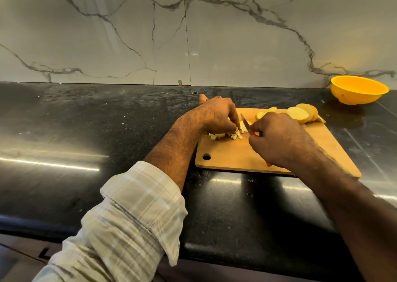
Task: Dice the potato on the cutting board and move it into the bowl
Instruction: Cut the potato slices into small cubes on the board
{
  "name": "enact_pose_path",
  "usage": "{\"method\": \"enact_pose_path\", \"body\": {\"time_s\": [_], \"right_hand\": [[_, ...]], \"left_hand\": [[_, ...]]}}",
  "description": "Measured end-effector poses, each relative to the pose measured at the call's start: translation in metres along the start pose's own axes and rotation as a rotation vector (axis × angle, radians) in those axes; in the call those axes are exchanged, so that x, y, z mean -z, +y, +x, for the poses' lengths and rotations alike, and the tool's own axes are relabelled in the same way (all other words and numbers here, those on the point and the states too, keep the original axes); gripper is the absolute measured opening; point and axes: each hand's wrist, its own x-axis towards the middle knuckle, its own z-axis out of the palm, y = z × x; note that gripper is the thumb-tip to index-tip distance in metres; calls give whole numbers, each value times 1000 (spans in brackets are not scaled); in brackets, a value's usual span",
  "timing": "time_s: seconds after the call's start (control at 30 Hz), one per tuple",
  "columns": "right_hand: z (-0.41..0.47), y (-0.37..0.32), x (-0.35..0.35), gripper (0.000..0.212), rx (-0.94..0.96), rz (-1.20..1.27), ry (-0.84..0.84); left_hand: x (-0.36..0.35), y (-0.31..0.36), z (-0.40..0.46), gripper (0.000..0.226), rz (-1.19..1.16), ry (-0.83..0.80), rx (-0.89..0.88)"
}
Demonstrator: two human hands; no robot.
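Pale potato strips [242,127] are pinned on the wooden cutting board [236,152] by curled left hand [217,115]; red-handled knife [247,125] is gripped in right hand [279,140]. Wet, firm, likely slippery dice [225,135] are best scooped together, into the far yellow plastic bowl [359,90].

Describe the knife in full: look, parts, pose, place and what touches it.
The knife is small, with a narrow, pointed metal blade and a red handle, which is mostly hidden. The right hand grips the handle; red shows at the fingers and below the palm. The blade points away from the person, over the wooden cutting board, beside the potato piece that the left hand holds down. Whether the edge touches it cannot be told.
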Motion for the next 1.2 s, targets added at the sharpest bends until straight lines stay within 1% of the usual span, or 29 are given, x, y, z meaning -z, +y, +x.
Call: {"method": "enact_pose_path", "body": {"time_s": [0.3, 0.43, 0.57, 0.63, 0.73, 0.8, 0.87, 0.97, 1.03, 1.2], "right_hand": [[17, -8, -17, 40, -26, -75, -31], [17, -7, -17, 42, -28, -58, -49], [13, -4, -12, 44, -31, -23, -98], [7, -1, -5, 43, -16, -30, -140], [-3, 12, 11, 34, 4, 18, -138], [-5, 22, 21, 28, -30, 79, -79], [-3, 28, 24, 28, -65, 86, -30], [1, 33, 20, 32, -89, 80, -42], [2, 34, 18, 33, -88, 84, -60], [5, 34, 13, 30, -86, 62, -76]], "left_hand": [[0, -1, -1, 8, -5, 0, -15], [-1, -2, 1, 17, 7, 8, -7], [-3, -2, 2, 8, 16, 23, -3], [-3, -2, 2, 6, 21, 24, 3], [-2, -1, 1, 5, -20, 43, 10], [-3, 1, 1, 10, -55, 67, 26], [-6, 7, 2, 22, -37, 103, 50], [-14, 19, 5, 34, 42, 161, 54], [-18, 24, 6, 39, 61, 180, 53], [-19, 29, 7, 27, 30, 217, 40]]}}
